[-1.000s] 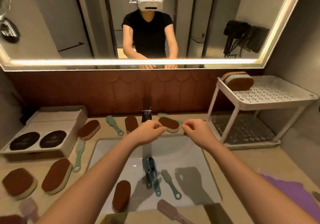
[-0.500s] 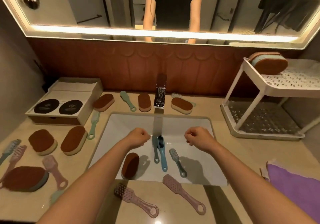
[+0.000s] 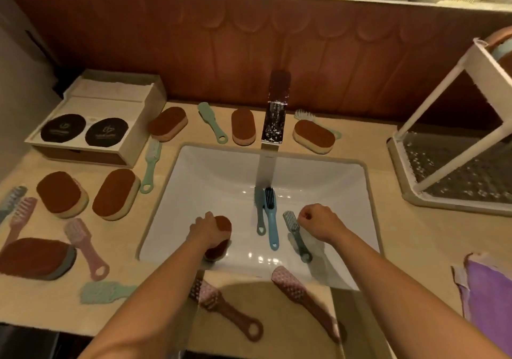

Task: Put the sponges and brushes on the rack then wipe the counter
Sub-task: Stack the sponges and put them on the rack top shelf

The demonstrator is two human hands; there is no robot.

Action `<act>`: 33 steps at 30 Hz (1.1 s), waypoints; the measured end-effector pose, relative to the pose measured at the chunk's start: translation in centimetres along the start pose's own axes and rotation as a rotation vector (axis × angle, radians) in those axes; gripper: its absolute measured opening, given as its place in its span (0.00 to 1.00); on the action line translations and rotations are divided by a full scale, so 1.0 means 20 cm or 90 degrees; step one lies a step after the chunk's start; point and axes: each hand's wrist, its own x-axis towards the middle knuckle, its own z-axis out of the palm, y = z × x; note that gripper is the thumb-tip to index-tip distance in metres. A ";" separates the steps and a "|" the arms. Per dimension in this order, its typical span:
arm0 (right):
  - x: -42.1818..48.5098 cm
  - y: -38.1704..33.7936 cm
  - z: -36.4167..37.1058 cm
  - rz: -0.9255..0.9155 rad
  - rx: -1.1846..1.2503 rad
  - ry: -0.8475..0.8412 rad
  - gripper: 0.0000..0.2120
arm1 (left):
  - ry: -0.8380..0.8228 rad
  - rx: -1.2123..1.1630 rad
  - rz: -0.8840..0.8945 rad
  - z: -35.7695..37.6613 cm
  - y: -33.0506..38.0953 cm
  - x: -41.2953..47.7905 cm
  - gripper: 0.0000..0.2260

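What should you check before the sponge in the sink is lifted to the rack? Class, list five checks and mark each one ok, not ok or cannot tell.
1. Left hand has a grip on the sponge: ok, its fingers curl over it.
2. Right hand is free: ok, it is curled and holds nothing, above the grey brush.
3. Rack has room: ok, the lower tier shows bare; the top tier is mostly out of view.
4. Tap is off: cannot tell.
5. Sponge will not drip: cannot tell.
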 end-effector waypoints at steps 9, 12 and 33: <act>0.23 -0.03 -0.13 0.016 -0.004 0.186 0.17 | 0.042 -0.013 -0.003 0.15 0.01 0.12 0.39; 0.34 -0.08 -0.23 -0.006 -0.022 0.265 0.20 | 0.073 0.030 0.016 0.19 0.01 0.15 0.42; 0.70 -0.17 -0.50 0.071 -0.190 0.260 0.32 | 0.056 -0.446 0.042 0.01 0.18 0.20 0.27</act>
